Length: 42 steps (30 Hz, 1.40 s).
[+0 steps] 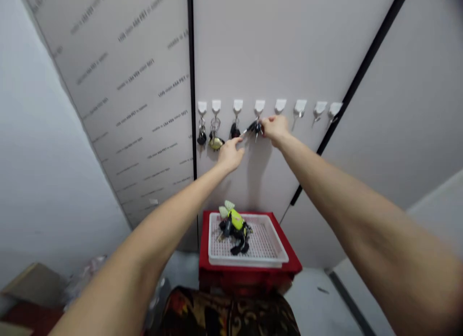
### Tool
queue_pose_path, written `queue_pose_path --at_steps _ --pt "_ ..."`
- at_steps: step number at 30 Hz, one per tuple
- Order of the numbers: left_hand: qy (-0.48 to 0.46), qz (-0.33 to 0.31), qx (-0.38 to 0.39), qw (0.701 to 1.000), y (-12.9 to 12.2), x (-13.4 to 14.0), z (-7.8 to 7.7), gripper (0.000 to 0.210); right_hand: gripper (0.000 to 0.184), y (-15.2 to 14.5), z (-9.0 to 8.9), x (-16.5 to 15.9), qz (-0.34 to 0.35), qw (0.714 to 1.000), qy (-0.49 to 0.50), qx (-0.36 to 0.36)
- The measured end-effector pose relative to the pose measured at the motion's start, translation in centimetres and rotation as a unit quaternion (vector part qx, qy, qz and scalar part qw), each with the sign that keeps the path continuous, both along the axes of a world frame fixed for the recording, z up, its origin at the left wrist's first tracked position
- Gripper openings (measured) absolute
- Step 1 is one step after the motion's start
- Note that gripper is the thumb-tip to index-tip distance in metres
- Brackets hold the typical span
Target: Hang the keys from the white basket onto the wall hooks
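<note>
A bunch of keys (257,128) with dark heads hangs below a white wall hook (259,107) in the middle of the row. My right hand (275,128) pinches this bunch from the right, its fingers closed at the dark heads. From the left, my left hand (230,154) reaches up with its fingertips closed at the tip of a key (247,131) that sticks out sideways from the bunch. Close above my left hand hangs another dark key set (235,130). A key ring with a round gold piece (216,142) and a black-headed key (201,139) hang farther left.
Several white hooks run on to the right, among them one (300,106). Below, a white perforated basket (249,264) holds more keys and a yellow-green tag (236,219). It stands on a red box (292,263), behind a patterned cloth surface (231,316). Left lies cardboard (34,283).
</note>
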<state>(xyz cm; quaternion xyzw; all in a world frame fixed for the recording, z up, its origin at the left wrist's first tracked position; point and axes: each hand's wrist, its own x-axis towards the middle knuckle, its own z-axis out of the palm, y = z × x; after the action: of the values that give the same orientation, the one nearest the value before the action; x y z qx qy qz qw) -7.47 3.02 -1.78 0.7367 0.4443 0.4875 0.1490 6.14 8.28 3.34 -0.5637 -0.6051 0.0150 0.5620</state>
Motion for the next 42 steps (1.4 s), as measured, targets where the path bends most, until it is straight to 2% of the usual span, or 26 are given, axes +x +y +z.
queue_pose_path --at_steps 3,5,7,8,10,12,13,15,17,21,24,27,29,33,37,39,42 --pt "-0.003 -0.028 -0.049 0.998 -1.2 -1.4 -4.3 0.029 0.028 -1.4 -1.8 0.4 -0.014 1.000 0.027 -0.004" --pt "0.007 -0.043 -0.106 0.993 -2.4 -2.4 -7.7 0.025 0.027 -3.6 -4.6 0.5 0.001 1.000 0.002 -0.015" --pt "0.030 -0.050 -0.172 0.983 -3.7 -3.3 -11.1 0.023 0.023 -6.4 -8.6 0.3 0.047 0.994 -0.059 -0.075" --pt "0.050 -0.051 -0.198 0.978 -4.3 -3.6 -12.7 0.022 0.020 -7.9 -10.9 0.2 0.092 0.981 -0.104 -0.138" --pt "0.100 -0.056 -0.222 0.968 -5.3 -3.9 -15.2 0.021 0.016 -10.4 -15.7 -0.1 0.157 0.929 -0.207 -0.265" --pt "0.156 -0.053 -0.213 0.963 -5.9 -3.8 -16.8 0.021 0.026 -12.2 -19.7 -0.5 0.136 0.879 -0.274 -0.366" --pt "0.182 -0.047 -0.203 0.961 -6.2 -3.6 -17.2 0.022 0.030 -12.8 -21.2 -0.7 0.120 0.863 -0.292 -0.394" --pt "0.223 -0.033 -0.190 0.955 -6.7 -3.2 -17.6 0.023 0.033 -13.3 -23.3 -1.0 0.087 0.848 -0.303 -0.427" --pt "0.249 -0.026 -0.195 0.948 -7.0 -2.8 -17.8 0.026 0.026 -13.3 -24.3 -1.2 0.078 0.850 -0.289 -0.434" --pt "0.267 -0.024 -0.217 0.939 -7.2 -2.7 -18.1 0.027 0.010 -13.0 -24.6 -0.8 0.101 0.869 -0.225 -0.428" --pt "0.266 -0.019 -0.210 0.941 -7.0 -3.0 -18.1 0.026 0.010 -13.2 -24.1 0.0 0.150 0.885 -0.137 -0.419" --pt "0.253 -0.005 -0.181 0.950 -6.8 -3.0 -17.8 0.026 0.013 -13.5 -23.1 0.8 0.199 0.887 -0.050 -0.413" --pt "0.236 0.001 -0.148 0.960 -6.8 -2.6 -17.5 0.027 0.014 -13.6 -22.3 1.0 0.207 0.886 -0.006 -0.414" --pt "0.215 -0.022 -0.115 0.970 -6.9 -1.5 -17.2 0.031 0.011 -13.5 -20.1 1.2 0.202 0.887 0.033 -0.415" --pt "0.183 -0.056 -0.077 0.979 -6.7 -0.3 -16.6 0.037 0.010 -13.4 -17.0 1.2 0.239 0.887 0.055 -0.391" --pt "0.152 -0.079 -0.048 0.984 -6.5 0.3 -15.9 0.038 0.012 -13.4 -15.3 1.0 0.256 0.886 0.061 -0.382" --pt "0.104 -0.131 -0.023 0.986 -6.5 1.2 -14.3 0.039 0.013 -13.5 -13.2 0.7 0.295 0.867 0.064 -0.395"
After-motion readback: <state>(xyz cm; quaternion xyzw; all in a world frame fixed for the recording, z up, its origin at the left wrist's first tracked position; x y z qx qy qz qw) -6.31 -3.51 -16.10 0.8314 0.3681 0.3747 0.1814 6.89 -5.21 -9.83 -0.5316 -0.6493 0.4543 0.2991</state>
